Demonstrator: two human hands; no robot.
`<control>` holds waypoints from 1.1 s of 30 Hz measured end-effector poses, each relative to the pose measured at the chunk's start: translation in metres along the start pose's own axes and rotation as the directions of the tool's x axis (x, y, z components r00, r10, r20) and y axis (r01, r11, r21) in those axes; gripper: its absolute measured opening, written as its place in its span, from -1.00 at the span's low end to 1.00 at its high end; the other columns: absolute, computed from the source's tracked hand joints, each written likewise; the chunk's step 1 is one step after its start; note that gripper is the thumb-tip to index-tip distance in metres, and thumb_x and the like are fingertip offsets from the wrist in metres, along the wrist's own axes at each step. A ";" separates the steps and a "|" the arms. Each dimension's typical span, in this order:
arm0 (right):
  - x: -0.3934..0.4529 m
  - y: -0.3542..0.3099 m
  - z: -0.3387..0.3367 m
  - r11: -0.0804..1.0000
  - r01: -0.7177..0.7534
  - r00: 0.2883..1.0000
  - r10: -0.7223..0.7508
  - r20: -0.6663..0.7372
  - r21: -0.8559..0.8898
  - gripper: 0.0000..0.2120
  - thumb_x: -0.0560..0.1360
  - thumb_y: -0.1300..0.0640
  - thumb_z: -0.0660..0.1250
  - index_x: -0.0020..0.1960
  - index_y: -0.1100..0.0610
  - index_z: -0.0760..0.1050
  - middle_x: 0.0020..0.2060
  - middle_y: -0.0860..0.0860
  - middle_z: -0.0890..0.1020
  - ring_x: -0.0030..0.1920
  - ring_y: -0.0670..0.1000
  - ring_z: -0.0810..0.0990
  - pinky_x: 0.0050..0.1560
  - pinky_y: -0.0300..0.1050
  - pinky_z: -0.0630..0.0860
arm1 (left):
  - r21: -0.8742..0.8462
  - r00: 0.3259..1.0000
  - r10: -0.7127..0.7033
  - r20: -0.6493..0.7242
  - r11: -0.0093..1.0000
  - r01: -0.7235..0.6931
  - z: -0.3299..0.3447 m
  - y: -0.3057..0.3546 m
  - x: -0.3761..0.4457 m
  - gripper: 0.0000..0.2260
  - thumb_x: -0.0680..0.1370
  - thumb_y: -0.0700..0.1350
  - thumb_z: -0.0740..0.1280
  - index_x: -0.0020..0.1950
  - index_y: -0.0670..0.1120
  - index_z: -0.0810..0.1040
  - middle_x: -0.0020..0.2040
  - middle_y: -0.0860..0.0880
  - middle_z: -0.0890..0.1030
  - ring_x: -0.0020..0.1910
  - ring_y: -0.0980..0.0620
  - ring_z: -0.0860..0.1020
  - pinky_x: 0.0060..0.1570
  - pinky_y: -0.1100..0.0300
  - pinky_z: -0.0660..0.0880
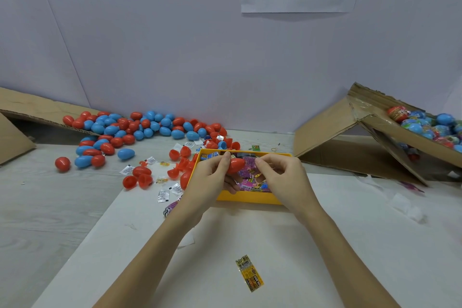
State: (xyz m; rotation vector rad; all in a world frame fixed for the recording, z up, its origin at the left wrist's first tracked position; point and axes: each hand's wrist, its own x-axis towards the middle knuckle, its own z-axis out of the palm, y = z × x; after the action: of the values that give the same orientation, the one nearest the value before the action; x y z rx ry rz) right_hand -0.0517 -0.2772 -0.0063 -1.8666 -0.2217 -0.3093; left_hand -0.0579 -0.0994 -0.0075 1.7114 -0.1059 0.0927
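Gripping a red egg in the left hand, fingers curled round its hidden end, just above the yellow tray of bright packets on the counter. With the right hand close beside the egg's tapered end, pinching the fingertips together; cannot tell whether on a small packet, on the shell, or on nothing. Probably hollow, thin plastic: very light, stiff yet ready to flex, glossy and so slippery. Best taken round the widest part, thumb opposite fingers, rather than by the narrow tip, to keep it from squirting out. Likely to part at a middle seam, so take one half in each hand and pull or twist gently; avoid squeezing hard, for fear of cracking or popping it apart. Mind the loose red and blue eggs heaped well to the left: apt to roll.
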 end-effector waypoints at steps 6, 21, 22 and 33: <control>-0.002 -0.001 0.002 0.994 0.051 0.999 -0.051 0.006 -0.096 -0.84 0.62 0.02 0.36 -0.04 0.03 0.68 -0.21 -0.14 0.70 -0.13 -0.20 0.66 -0.24 -0.38 0.54 | 0.012 1.000 -0.008 -0.004 1.000 0.008 -0.001 0.000 0.000 -0.67 0.69 0.09 0.16 0.15 -0.09 0.62 -0.25 -0.01 0.72 -0.31 0.06 0.68 -0.28 0.32 0.60; -0.009 -0.005 0.017 0.986 -0.081 0.997 0.083 -0.004 0.144 -0.79 0.55 0.07 0.47 0.14 0.14 0.68 -0.05 -0.01 0.75 0.01 -0.04 0.72 0.06 -0.06 0.68 | -0.056 0.995 0.062 0.083 0.997 -0.057 -0.004 0.003 -0.002 -0.71 0.63 0.14 0.27 0.21 -0.02 0.55 -0.15 -0.09 0.71 -0.20 -0.14 0.71 -0.13 0.08 0.68; -0.009 -0.006 0.016 0.983 -0.086 0.996 0.088 -0.004 0.162 -0.78 0.56 0.06 0.46 0.15 0.14 0.68 -0.05 -0.01 0.75 0.00 -0.05 0.73 0.04 -0.10 0.68 | -0.050 0.992 0.068 0.108 0.997 -0.063 -0.004 0.004 -0.003 -0.74 0.64 0.09 0.29 0.24 -0.03 0.54 -0.12 -0.09 0.71 -0.18 -0.13 0.71 -0.12 0.10 0.68; -0.011 -0.013 0.012 0.982 0.017 0.999 -0.008 -0.047 0.190 -0.79 0.55 0.15 0.47 0.17 0.11 0.66 -0.02 -0.05 0.74 0.02 -0.10 0.70 0.06 -0.19 0.64 | -0.009 0.992 0.097 0.083 0.995 -0.097 -0.002 0.003 -0.003 -0.79 0.67 0.02 0.25 0.16 -0.06 0.60 -0.21 -0.04 0.72 -0.21 -0.03 0.70 -0.16 0.19 0.66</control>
State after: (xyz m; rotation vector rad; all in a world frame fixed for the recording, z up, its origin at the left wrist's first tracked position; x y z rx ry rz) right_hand -0.0651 -0.2616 -0.0022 -1.6677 -0.2238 -0.3279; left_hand -0.0611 -0.0976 -0.0048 1.7053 -0.2510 0.0933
